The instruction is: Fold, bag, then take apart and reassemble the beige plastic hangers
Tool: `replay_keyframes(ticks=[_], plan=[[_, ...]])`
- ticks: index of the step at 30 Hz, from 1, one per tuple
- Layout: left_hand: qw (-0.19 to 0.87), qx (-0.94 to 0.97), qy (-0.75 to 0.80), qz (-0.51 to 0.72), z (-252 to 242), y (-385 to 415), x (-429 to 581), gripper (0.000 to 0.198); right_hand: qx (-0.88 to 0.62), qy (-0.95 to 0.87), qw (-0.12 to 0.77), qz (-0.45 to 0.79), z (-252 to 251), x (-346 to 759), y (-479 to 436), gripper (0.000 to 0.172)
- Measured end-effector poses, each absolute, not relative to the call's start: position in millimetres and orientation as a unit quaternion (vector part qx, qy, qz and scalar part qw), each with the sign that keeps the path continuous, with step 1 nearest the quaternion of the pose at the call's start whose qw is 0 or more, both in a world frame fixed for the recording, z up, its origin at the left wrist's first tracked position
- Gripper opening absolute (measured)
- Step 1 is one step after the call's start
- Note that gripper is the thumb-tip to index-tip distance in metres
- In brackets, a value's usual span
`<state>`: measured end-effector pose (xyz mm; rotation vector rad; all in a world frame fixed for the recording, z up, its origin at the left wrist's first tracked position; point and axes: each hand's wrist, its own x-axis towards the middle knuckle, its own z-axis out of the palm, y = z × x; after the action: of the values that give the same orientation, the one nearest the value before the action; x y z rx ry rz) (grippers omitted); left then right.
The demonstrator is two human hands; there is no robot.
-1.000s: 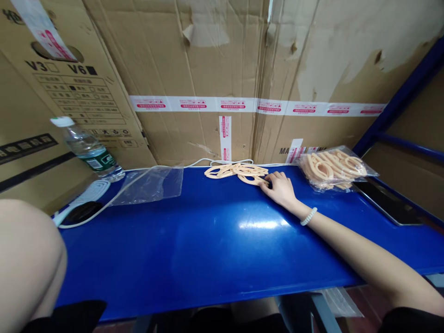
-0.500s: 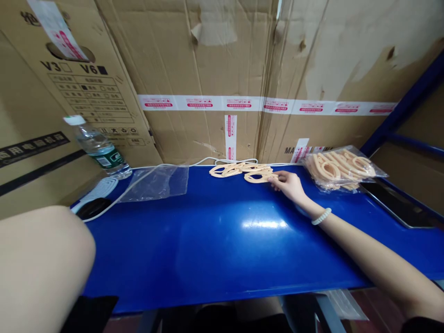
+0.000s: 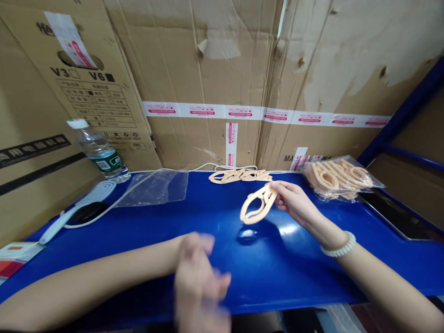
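Note:
My right hand (image 3: pixel 294 203) pinches a peach-coloured rubber ring piece (image 3: pixel 257 208) and holds it above the blue table (image 3: pixel 145 231). Behind it, against the cardboard, lies a loose pile of the same peach pieces (image 3: pixel 239 175). My left hand (image 3: pixel 199 277) hovers over the table's front edge, blurred by motion, with its fingers spread and nothing in them. An empty clear plastic bag (image 3: pixel 156 187) lies flat at the back left.
A clear bag full of peach pieces (image 3: pixel 338 176) sits at the back right beside a dark tablet (image 3: pixel 395 208). A water bottle (image 3: pixel 99 150), a white cable (image 3: pixel 86 196) and a black object (image 3: pixel 85 212) are at the left. Cardboard boxes (image 3: pixel 225 69) wall the back.
My right hand has lifted a peach piece off the pile and drawn it toward me. My left arm has swung in over the table's front.

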<state>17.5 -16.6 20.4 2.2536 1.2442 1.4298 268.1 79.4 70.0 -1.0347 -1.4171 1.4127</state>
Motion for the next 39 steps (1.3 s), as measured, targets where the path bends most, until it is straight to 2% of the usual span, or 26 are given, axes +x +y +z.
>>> replay_keyframes(ticks=[2, 4, 8, 10, 14, 19, 27, 33, 39], plan=[[0.109, 0.745, 0.413, 0.512, 15, -3, 22, 0.063, -0.401, -0.577, 0.413, 0.58, 64, 257, 71, 0.037], [0.184, 0.708, 0.427, 0.531, 9, 8, 28, 0.064, -0.393, -0.587, 0.4, 0.584, 54, 249, 67, 0.04], [0.369, 0.657, 0.485, 0.444, 1, 16, 34, 0.036, -0.391, -0.583, 0.374, 0.606, 33, 245, 65, 0.04], [0.4, 0.645, 0.493, 0.425, -2, 16, 33, 0.029, -0.39, -0.568, 0.357, 0.631, 25, 246, 66, 0.04], [0.442, 0.615, 0.499, 0.422, -6, 17, 29, 0.03, -0.387, -0.538, 0.331, 0.671, 19, 251, 67, 0.039], [0.444, 0.593, 0.504, 0.443, -6, 16, 29, 0.035, -0.376, -0.548, 0.278, 0.694, 22, 256, 72, 0.035], [0.402, 0.601, 0.503, 0.474, -2, 16, 28, 0.031, -0.391, -0.558, 0.284, 0.675, 22, 262, 77, 0.037], [0.391, 0.587, 0.489, 0.513, 0, 19, 30, 0.02, -0.425, -0.558, 0.322, 0.636, 23, 264, 84, 0.035], [0.363, 0.605, 0.502, 0.5, 4, 18, 30, 0.032, -0.409, -0.587, 0.379, 0.587, 23, 265, 84, 0.026]])
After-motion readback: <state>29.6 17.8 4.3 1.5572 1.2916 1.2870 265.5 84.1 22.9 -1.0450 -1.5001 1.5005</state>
